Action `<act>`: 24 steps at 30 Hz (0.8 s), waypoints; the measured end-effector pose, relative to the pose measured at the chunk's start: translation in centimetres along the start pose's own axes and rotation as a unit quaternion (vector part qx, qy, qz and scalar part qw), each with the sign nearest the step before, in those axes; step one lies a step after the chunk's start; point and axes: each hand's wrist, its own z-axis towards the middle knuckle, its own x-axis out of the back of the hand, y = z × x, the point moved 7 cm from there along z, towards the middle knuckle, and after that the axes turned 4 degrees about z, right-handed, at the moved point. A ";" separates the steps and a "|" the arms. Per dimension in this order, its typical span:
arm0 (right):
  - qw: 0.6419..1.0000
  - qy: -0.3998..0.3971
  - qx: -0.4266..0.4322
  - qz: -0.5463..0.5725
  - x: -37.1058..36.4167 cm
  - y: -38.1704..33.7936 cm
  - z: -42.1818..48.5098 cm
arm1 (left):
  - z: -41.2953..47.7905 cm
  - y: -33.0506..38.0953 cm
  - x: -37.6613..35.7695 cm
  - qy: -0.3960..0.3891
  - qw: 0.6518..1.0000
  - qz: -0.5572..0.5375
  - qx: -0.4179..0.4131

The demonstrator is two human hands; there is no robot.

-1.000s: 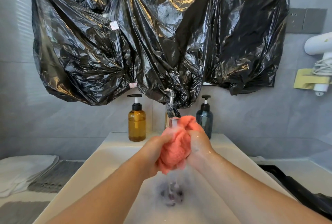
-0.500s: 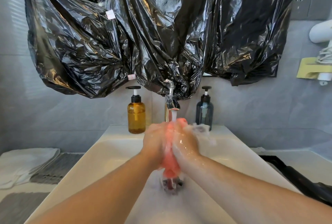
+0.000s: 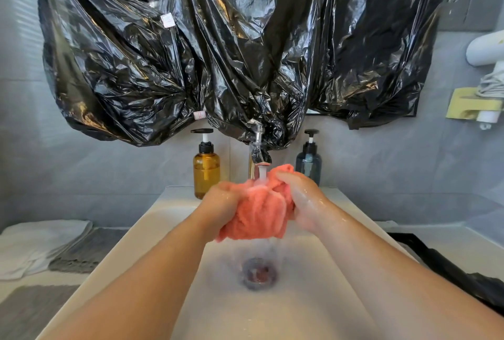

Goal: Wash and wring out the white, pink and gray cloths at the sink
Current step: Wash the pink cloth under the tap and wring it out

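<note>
The pink cloth (image 3: 260,210) is bunched up under the running faucet (image 3: 259,155), above the white sink (image 3: 152,227). My left hand (image 3: 221,204) grips its left side and my right hand (image 3: 302,200) grips its right side, both wet. Water streams onto the cloth and drips down toward the drain (image 3: 259,272). A folded white cloth (image 3: 35,241) and a gray cloth (image 3: 87,251) lie on the counter left of the sink.
An amber pump bottle (image 3: 206,166) and a dark blue pump bottle (image 3: 308,161) stand either side of the faucet. Black plastic sheeting (image 3: 231,47) covers the wall above. A dark object (image 3: 450,271) lies on the right counter. Another gray cloth (image 3: 30,309) is at bottom left.
My hands were pressed together, squeezing the cloth narrow between them; now they have moved apart and the cloth is spread wider under the stream.
</note>
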 end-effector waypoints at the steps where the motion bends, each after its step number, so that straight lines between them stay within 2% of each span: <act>1: 0.999 -0.041 -0.004 -0.010 -0.5 -0.2 -0.2 | 0.3 -0.1 1.0 0.055 0.998 0.003 -0.005; 4: 0.991 -0.128 0.010 -0.038 -2.0 -0.6 -1.1 | 0.8 -0.2 3.1 0.148 0.983 0.101 -0.038; 8: 0.989 -0.064 0.058 -0.118 -1.5 -1.1 -1.0 | 1.5 -0.7 5.4 0.200 0.938 0.281 -0.019; 10: 0.985 -0.056 0.086 -0.141 -1.7 -1.6 -1.1 | 1.4 -0.8 5.5 0.197 0.906 0.374 0.010; 12: 0.980 -0.048 0.118 -0.155 -1.7 -2.0 -1.3 | 1.2 0.0 5.1 0.181 0.889 0.420 -0.004; 13: 0.978 -0.043 0.135 -0.155 -1.7 -2.2 -1.4 | 1.2 0.3 4.3 0.138 0.906 0.398 -0.033; 14: 0.977 -0.037 0.151 -0.148 -1.8 -2.4 -1.6 | 1.2 0.4 3.0 0.053 0.940 0.330 -0.067; 15: 0.977 -0.033 0.163 -0.136 -1.8 -2.6 -1.8 | 0.5 0.4 0.9 -0.066 0.965 0.240 -0.080; 16: 0.977 -0.030 0.170 -0.123 -1.9 -2.7 -1.9 | -0.3 0.0 -1.0 -0.169 0.966 0.183 -0.072; 17: 0.978 -0.027 0.174 -0.109 -1.9 -2.8 -1.9 | -0.9 -0.6 -2.3 -0.223 0.958 0.171 -0.062; 18: 0.979 -0.022 0.177 -0.097 -1.8 -2.8 -1.9 | -0.9 -1.2 -2.8 -0.224 0.954 0.188 -0.058; 20: 0.979 -0.004 0.179 -0.095 -1.2 -3.1 -1.5 | 0.4 -1.7 -1.5 -0.124 0.972 0.192 -0.049; 21: 0.980 0.005 0.170 -0.107 -0.8 -3.2 -1.4 | 0.8 -1.5 -0.4 -0.067 0.985 0.157 -0.034; 22: 0.980 0.008 0.150 -0.131 -0.4 -3.2 -1.4 | 1.3 -1.4 0.6 -0.021 0.995 0.095 -0.014; 24: 0.970 -0.001 0.089 -0.225 0.1 -2.6 -1.4 | 2.0 -1.4 1.5 0.006 0.995 -0.098 0.033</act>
